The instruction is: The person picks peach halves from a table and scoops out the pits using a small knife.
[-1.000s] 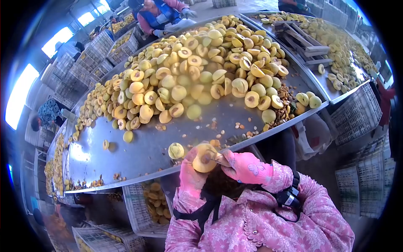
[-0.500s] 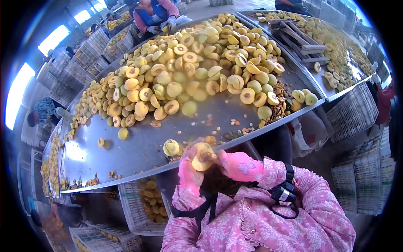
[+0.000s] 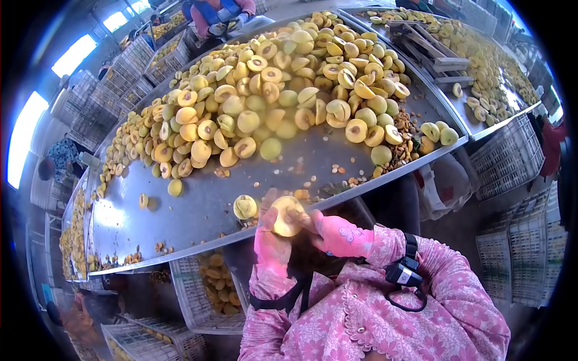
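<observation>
My left hand (image 3: 272, 240), in a pink glove, is closed around a yellow peach half (image 3: 286, 216) just over the near edge of the metal table (image 3: 198, 210). The cut face of the fruit is turned up toward me. My right hand (image 3: 338, 233), gloved in pink too, has its fingers pinched together at the right side of the fruit. Whatever lies in those fingers is too small and hidden to make out. Another peach (image 3: 245, 207) rests on the table close to my left hand.
A large heap of peach halves (image 3: 241, 114) covers the far part of the table. Brown pits (image 3: 402, 147) lie at the right. Below the edge stands a crate (image 3: 192, 301) with fruit pieces. A co-worker's gloved hands (image 3: 226, 27) are across the table. Wooden slats (image 3: 430, 54) lie farther right.
The peach half has tilted, so more of its cut face shows. My right hand has shifted slightly down and away from its middle. The view has moved a little.
</observation>
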The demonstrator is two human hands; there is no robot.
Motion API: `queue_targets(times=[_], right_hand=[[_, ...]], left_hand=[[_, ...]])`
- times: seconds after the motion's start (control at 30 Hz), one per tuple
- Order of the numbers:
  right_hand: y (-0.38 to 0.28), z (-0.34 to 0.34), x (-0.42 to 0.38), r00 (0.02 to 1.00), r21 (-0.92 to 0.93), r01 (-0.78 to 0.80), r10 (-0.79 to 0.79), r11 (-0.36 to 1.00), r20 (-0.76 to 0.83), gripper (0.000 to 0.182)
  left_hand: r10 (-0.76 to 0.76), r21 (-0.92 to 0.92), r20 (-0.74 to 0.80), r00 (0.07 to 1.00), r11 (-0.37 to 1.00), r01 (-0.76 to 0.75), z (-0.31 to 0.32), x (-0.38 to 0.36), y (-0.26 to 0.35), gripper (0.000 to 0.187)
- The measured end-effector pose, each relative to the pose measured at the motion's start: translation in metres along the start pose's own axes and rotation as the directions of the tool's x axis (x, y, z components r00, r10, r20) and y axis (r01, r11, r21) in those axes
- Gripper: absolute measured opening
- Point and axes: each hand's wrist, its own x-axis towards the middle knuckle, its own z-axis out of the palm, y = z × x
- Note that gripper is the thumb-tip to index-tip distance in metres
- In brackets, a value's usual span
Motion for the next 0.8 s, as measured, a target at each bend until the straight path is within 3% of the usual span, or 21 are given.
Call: queue_targets(times=[0.03,0.07,0.1,0.17,0.3,0.4,0.47,0.5,0.57,0.6,0.67,0.8], right_hand=[[0.0,0.005,0.001,0.995,0.344,-0.099,0.103,0.934,0.006,0.031],[0.0,0.004,0.002,0.979,0.643,-0.18,0.196,0.745,0.047,0.05],[-0.001,0.008,0.003,0.979,0.644,-0.179,0.196,0.744,0.046,0.05],[-0.003,0.018,0.005,0.972,0.643,-0.074,0.2,0.762,-0.126,0.049],[-0.001,0.007,0.012,0.965,0.668,-0.014,0.185,0.744,-0.186,0.037],[0.002,-0.064,0.021,0.887,0.857,-0.428,0.315,0.286,0.338,0.031],[0.004,-0.092,0.023,0.715,0.744,-0.664,0.232,-0.068,0.66,0.034],[0.005,-0.085,0.021,0.713,0.742,-0.667,0.231,-0.069,0.662,0.034],[0.005,-0.053,0.015,0.884,0.817,-0.458,0.273,0.349,0.379,0.038],[0.003,-0.038,0.013,0.882,0.818,-0.461,0.275,0.345,0.381,0.038],[-0.001,-0.01,0.01,0.922,0.938,-0.339,0.222,0.069,0.317,0.037],[-0.009,0.023,0.01,0.95,0.949,-0.238,0.252,0.205,0.184,0.035]], left_hand=[[0.016,0.001,-0.003,1.0,1.0,-0.016,-0.004,0.001,-0.002,0.044],[0.033,0.001,-0.005,0.999,0.999,-0.033,-0.005,0.001,-0.004,0.045],[0.033,0.003,-0.006,0.999,0.999,-0.033,-0.005,0.001,-0.006,0.045],[0.098,0.009,-0.087,0.991,0.995,-0.097,-0.002,0.0,-0.01,0.041],[0.156,0.058,-0.13,0.979,0.987,-0.149,-0.004,0.005,-0.017,0.042],[0.17,0.069,-0.195,0.966,0.985,-0.159,-0.005,0.007,-0.019,0.041],[0.193,0.105,-0.194,0.962,0.979,-0.175,-0.013,0.011,-0.021,0.035],[0.191,0.104,-0.196,0.962,0.979,-0.173,-0.015,0.013,-0.023,0.035],[0.2,0.148,-0.263,0.944,0.975,-0.165,-0.016,0.014,-0.025,0.028],[0.195,0.149,-0.263,0.945,0.976,-0.16,-0.016,0.014,-0.026,0.028],[0.186,0.154,-0.264,0.946,0.977,-0.149,-0.016,0.012,-0.027,0.026],[0.229,0.204,-0.309,0.923,0.964,-0.171,-0.026,0.014,-0.032,0.027]])
